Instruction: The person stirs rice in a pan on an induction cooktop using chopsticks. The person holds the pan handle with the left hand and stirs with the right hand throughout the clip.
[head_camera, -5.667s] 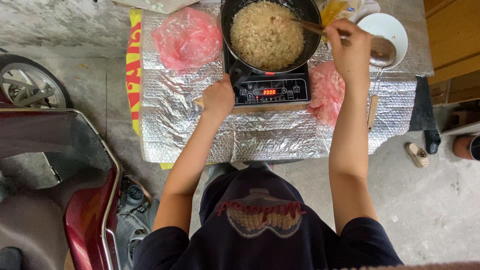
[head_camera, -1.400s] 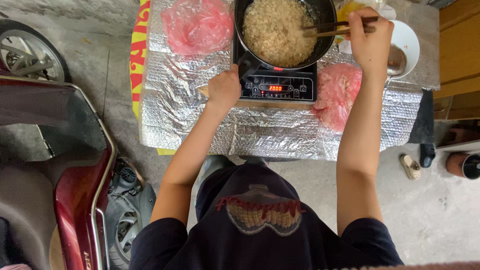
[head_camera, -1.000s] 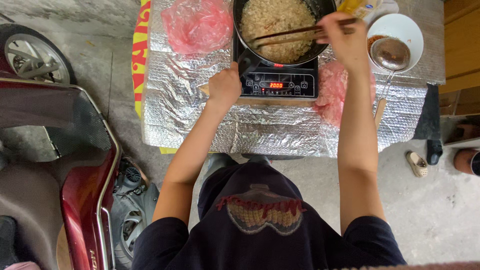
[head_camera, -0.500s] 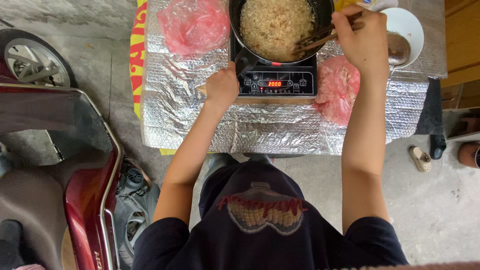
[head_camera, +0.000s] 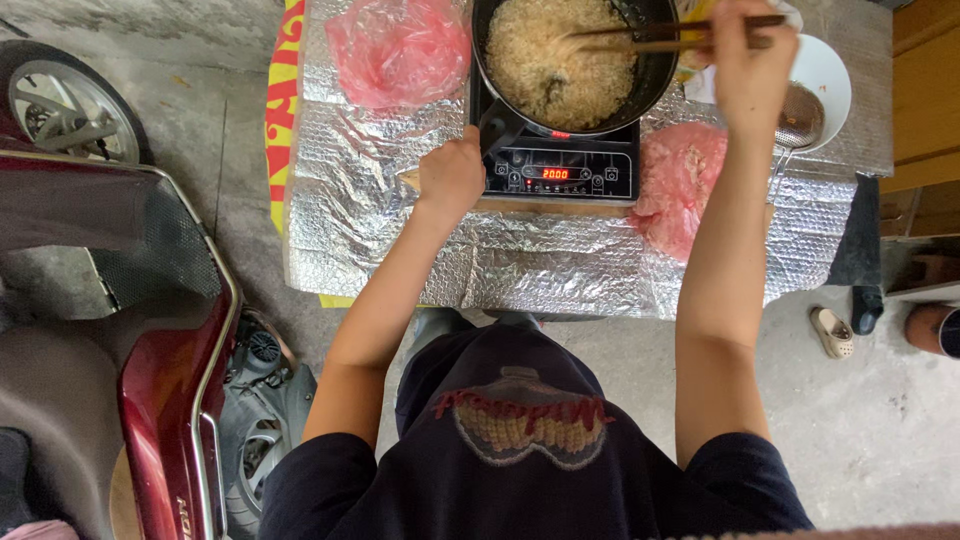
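Observation:
A black pan (head_camera: 655, 75) full of bubbling pale noodles (head_camera: 560, 60) sits on a black induction cooker (head_camera: 560, 175) with a lit red display. My left hand (head_camera: 452, 177) is closed around the pan's black handle (head_camera: 497, 128) at the cooker's near left corner. My right hand (head_camera: 750, 60) holds long wooden chopsticks (head_camera: 650, 38) that reach leftwards over the pan, their tips in the noodles.
The cooker stands on a table covered in silver foil wrap (head_camera: 400, 240). A pink plastic bag (head_camera: 400, 50) lies at the far left, another pink bag (head_camera: 680, 185) right of the cooker. A white bowl with a strainer ladle (head_camera: 815, 95) is at right. A red scooter (head_camera: 120, 350) stands left. A sandal (head_camera: 832, 332) lies on the floor.
My right hand has swung the chopsticks about in the pan, stirring; they now lie level across the far side. My left hand has stayed on the handle.

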